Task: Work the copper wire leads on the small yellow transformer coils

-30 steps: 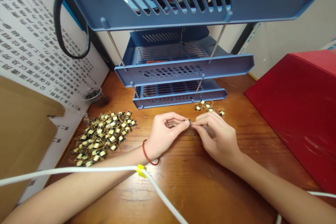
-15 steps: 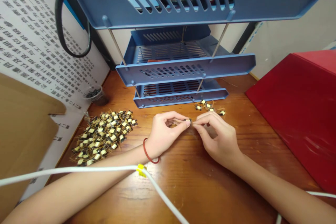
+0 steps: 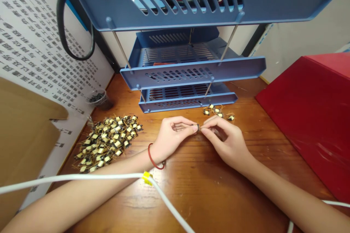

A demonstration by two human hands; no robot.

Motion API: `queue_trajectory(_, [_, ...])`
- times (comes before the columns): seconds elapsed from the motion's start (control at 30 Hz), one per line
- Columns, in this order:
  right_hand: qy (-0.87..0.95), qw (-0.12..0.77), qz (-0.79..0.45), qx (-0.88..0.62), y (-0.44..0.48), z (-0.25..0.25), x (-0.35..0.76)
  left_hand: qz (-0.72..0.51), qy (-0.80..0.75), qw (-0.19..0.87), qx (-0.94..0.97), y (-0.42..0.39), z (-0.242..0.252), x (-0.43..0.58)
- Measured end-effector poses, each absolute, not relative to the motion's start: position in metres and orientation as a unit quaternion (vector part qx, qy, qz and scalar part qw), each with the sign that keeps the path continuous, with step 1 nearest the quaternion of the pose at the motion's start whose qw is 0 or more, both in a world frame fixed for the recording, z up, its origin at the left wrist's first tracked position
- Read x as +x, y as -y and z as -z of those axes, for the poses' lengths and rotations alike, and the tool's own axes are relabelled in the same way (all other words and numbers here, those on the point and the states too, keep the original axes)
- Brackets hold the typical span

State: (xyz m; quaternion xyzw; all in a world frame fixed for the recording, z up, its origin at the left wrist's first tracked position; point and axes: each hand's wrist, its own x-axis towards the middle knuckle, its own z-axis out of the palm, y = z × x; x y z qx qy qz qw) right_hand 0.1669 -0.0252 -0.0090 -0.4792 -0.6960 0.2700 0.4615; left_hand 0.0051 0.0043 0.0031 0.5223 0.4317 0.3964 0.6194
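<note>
Against the far left wall, a cardboard sheet (image 3: 24, 142) leans by a printed Chinese-text poster (image 3: 35, 32). On the wooden desk (image 3: 175, 204) lie a small clear cup (image 3: 97, 98) and a heap of yellow-taped transformers with copper leads (image 3: 106, 143). The left hand (image 3: 172, 134), wearing a red cord bracelet (image 3: 151, 158), is curled nearly shut, its thumb and forefinger pinching a tiny transformer (image 3: 198, 127) at the middle of the desk. The right hand (image 3: 228, 140) meets it there, its fingertips (image 3: 204, 125) closed on the same piece from the other side. Compared with half a second ago, the hands sit a little closer together. Beyond them are a small cluster of transformers (image 3: 218, 113), a blue slotted tray rack (image 3: 180, 74) and, at far right, a red board (image 3: 303, 116).
</note>
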Motion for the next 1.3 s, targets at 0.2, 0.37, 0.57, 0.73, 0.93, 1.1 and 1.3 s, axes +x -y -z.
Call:
queue_trajectory(0.2, [0.635,0.475,-0.360,-0.491,0.0216,0.0137,0.1685,-0.397,-0.423,0.635,0.510,-0.0061,-0.0031,0.0044])
queue_trajectory(0.37, [0.626,0.466,-0.380,-0.497,0.0199,0.0144,0.1681,-0.398,-0.423,0.638,0.505,-0.0057,-0.0033,0.0054])
queue_trajectory(0.57, [0.634,0.446,-0.368,-0.514,0.0192,0.0151,0.1688,-0.395,-0.424,0.638,0.508,-0.0054,-0.0031,0.0052])
queue_trajectory(0.73, [0.641,0.435,-0.360,-0.520,0.0183,0.0123,0.1681,-0.381,-0.423,0.633,0.525,-0.0062,-0.0028,0.0047])
queue_trajectory(0.93, [0.655,0.429,-0.326,-0.529,0.0201,0.0109,0.1684,-0.352,-0.392,0.640,0.560,-0.0105,-0.0041,0.0023])
queue_trajectory(1.1, [0.696,0.428,-0.233,-0.527,0.0231,0.0089,0.1677,-0.347,-0.403,0.626,0.570,-0.0098,-0.0046,0.0027])
queue_trajectory(1.3, [0.739,0.434,-0.150,-0.493,0.0241,0.0063,0.1658,-0.357,-0.414,0.611,0.573,-0.0078,-0.0050,0.0033])
